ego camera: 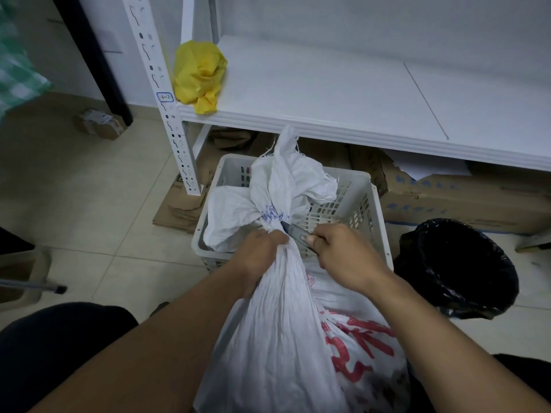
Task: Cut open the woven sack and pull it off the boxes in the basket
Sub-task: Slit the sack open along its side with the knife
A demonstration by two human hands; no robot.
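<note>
A white woven sack [280, 329] with red print lies across my lap, its tied neck reaching over the white plastic basket [366, 204]. My left hand [262, 254] squeezes the sack just below the knot. My right hand [343, 248] holds a grey utility knife [293, 231], whose tip touches the bunched neck by blue printed marks. The loose top of the sack flops over the basket's far side. Boxes inside the sack are hidden.
A white metal shelf [357, 93] stands behind the basket, with a crumpled yellow bag [198, 74] on its left end. Cardboard boxes [447, 198] sit under the shelf. A black-lined bin [459, 266] stands at the right. A small parcel [100, 123] lies on the tiled floor.
</note>
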